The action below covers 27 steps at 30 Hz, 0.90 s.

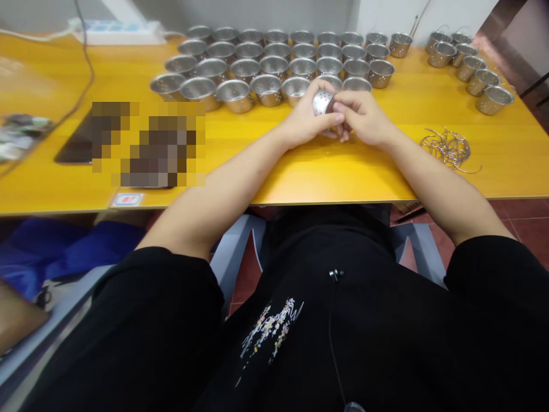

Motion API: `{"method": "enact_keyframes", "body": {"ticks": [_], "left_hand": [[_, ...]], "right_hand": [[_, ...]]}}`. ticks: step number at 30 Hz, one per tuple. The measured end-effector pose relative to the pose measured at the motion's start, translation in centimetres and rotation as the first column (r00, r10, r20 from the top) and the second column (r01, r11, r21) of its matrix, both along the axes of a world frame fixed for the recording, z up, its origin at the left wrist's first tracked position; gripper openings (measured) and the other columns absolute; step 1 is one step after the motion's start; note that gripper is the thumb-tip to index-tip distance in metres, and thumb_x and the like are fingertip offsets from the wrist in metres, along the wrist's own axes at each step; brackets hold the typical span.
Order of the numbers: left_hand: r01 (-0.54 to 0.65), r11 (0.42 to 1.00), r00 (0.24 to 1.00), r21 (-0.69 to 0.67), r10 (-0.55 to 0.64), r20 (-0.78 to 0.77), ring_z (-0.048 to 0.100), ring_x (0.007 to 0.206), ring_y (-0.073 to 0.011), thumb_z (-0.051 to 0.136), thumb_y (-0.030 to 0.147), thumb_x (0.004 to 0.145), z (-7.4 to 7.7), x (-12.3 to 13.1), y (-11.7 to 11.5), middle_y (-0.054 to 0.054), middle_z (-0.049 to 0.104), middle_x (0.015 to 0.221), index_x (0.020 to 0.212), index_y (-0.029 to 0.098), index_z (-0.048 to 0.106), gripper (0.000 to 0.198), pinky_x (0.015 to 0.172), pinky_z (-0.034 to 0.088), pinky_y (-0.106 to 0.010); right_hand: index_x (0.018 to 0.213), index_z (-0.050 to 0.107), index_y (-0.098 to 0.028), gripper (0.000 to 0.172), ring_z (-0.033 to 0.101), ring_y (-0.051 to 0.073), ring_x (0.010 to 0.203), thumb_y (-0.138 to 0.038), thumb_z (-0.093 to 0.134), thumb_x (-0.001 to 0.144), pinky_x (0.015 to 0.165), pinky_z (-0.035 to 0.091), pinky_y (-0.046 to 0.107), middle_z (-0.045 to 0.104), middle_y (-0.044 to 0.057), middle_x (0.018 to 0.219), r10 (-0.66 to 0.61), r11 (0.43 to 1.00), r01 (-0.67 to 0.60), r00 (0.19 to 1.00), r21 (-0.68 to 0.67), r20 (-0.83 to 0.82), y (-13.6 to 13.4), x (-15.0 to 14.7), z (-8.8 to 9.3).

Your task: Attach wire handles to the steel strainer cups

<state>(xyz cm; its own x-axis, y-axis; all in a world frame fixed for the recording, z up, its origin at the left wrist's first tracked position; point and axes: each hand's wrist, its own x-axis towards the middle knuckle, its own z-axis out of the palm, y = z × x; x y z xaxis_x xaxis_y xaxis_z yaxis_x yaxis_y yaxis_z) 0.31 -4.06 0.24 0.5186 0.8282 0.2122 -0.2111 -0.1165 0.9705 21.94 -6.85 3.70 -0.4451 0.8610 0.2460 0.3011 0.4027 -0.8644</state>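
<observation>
A small perforated metal cup [322, 103] is held above the front part of the table, its hole-dotted bottom partly showing between the fingers. My left hand [302, 120] wraps round it from the left side. From the right, my right hand [366, 119] closes its thumb and fingertips on the cup's edge; whether a thin wire is also pinched there, I cannot tell. Rows of similar metal cups [235, 96] stand upright just beyond my hands. Right of my right forearm lies a tangled pile of curved wire handles [448, 147].
Several cups [494, 102], some with raised wire handles, form a group at the far right. A white power strip [118, 33] lies at the back left. A dark phone [75, 140] and a pixelated area are on the left. Another person's blue clothing [94, 249] shows below the table edge.
</observation>
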Motion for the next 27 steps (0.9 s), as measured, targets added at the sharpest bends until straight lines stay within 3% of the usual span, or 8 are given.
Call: {"method": "enact_keyframes", "body": {"ticks": [6, 11, 19, 27], "left_hand": [[0.008, 0.999, 0.999, 0.033, -0.010, 0.035, 0.094, 0.079, -0.0261, 0.121, 0.034, 0.087, -0.4, 0.1, 0.1, 0.005, 0.088, 0.082, 0.124, 0.033, 0.064, 0.068, 0.067, 0.064, -0.028], [-0.037, 0.999, 0.999, -0.015, 0.037, 0.008, 0.094, 0.078, -0.0272, 0.120, 0.031, 0.084, 0.5, 0.5, -0.9, 0.006, 0.086, 0.078, 0.119, 0.033, 0.064, 0.066, 0.067, 0.065, -0.030], [-0.097, 0.995, 0.995, 0.030, 0.098, -0.023, 0.092, 0.077, -0.0290, 0.121, 0.037, 0.084, 1.2, 0.8, -1.6, 0.006, 0.083, 0.075, 0.117, 0.034, 0.064, 0.066, 0.066, 0.066, -0.033], [-0.047, 0.998, 0.996, -0.030, 0.049, 0.074, 0.094, 0.078, -0.0285, 0.121, 0.024, 0.084, 1.1, 0.6, -1.0, 0.006, 0.083, 0.082, 0.124, 0.031, 0.062, 0.071, 0.068, 0.068, -0.033]], "right_hand": [[0.081, 0.061, -0.031, 0.066, 0.073, 0.025, 0.059, -0.068, 0.101, 0.117, 0.057, 0.062, 0.037, 0.070, 0.000, 0.066, -0.015, 1.000, 0.014, 0.999, -0.014, -0.037, 0.0, -0.4, -0.1], [0.080, 0.061, -0.030, 0.068, 0.073, 0.024, 0.057, -0.071, 0.101, 0.116, 0.056, 0.059, 0.037, 0.070, 0.000, 0.066, -0.041, 0.998, 0.038, 0.997, -0.044, -0.062, -0.6, -0.6, 0.2], [0.078, 0.064, -0.032, 0.066, 0.071, 0.027, 0.061, -0.073, 0.104, 0.111, 0.059, 0.062, 0.039, 0.069, 0.001, 0.065, -0.024, 0.999, 0.021, 0.997, -0.039, -0.078, -0.4, -0.6, 0.2], [0.077, 0.070, -0.032, 0.061, 0.071, 0.026, 0.061, -0.072, 0.106, 0.107, 0.063, 0.064, 0.041, 0.076, 0.003, 0.072, 0.017, 0.999, -0.019, 0.996, -0.027, -0.091, -0.2, -0.3, 0.5]]}}
